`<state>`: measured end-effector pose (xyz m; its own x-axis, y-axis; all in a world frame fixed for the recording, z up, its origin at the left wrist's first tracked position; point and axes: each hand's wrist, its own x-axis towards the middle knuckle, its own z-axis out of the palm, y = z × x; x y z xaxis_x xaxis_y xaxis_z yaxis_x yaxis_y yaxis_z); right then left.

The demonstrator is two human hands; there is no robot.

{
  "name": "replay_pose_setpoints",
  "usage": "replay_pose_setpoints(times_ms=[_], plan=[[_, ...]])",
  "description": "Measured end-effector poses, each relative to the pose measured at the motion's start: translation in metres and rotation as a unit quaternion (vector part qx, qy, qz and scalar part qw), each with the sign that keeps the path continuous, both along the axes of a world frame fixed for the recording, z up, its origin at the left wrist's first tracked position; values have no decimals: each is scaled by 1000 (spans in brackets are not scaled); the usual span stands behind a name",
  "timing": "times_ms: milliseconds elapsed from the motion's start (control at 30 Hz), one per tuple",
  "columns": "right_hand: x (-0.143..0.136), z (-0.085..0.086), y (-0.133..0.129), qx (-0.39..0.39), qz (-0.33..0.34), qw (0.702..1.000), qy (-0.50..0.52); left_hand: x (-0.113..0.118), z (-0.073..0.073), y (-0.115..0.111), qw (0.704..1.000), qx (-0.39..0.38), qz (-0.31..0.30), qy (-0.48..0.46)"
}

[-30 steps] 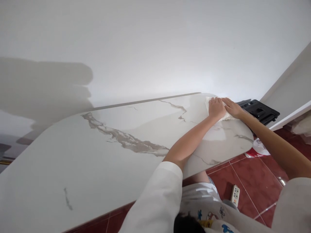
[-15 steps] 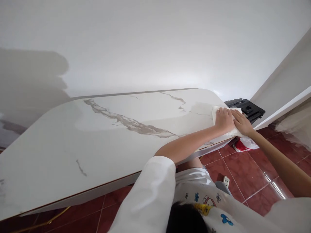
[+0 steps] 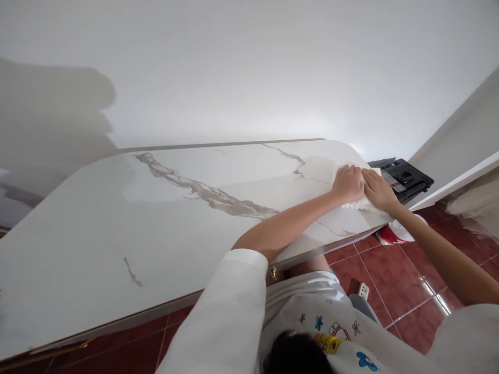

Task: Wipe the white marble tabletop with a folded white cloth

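A white cloth [image 3: 356, 204] lies flat on the right part of a white marble-patterned tabletop [image 3: 163, 244]. My left hand [image 3: 348, 184] is on the cloth with its fingers curled and presses it down. Right beside it, my right hand [image 3: 378, 190] grips the cloth's right side, fingers pointing away from me. Both hands touch each other near the table's right end. Part of the cloth is hidden under them.
Behind the table stands a white wall [image 3: 234, 72]. A black case [image 3: 407, 179] is just past the right end. Below are red floor tiles [image 3: 382, 270], a power strip [image 3: 363, 291], a red and white bag [image 3: 395, 232] and pale sheer fabric [image 3: 473, 208].
Both hands have slid the cloth a little to the left and away from me across the tabletop. The view has shifted slightly.
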<state>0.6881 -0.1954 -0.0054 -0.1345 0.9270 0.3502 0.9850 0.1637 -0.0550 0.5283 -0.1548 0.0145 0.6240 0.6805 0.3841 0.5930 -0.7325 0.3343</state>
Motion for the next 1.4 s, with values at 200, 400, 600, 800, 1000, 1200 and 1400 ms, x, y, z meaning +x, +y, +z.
replay_pose_setpoints(times_ms=[200,400,600,800,1000,1200,1400], plan=[[-5,7,90,-27,31,999,28,-4,1,70,998,-31,51,-20],[-14,14,158,-47,35,998,24,-9,1,122,993,-29,118,-15],[-18,11,207,-40,44,997,41,-10,-1,158,987,-37,156,-18],[-27,10,237,-46,38,998,34,-11,-4,182,982,-22,186,-25],[-24,12,237,-61,86,994,27,-12,-2,180,982,-21,188,-10],[-14,9,206,-62,124,990,31,-13,-4,148,983,-12,182,-7],[-10,5,156,-70,124,990,22,-13,-2,96,984,-12,178,12]])
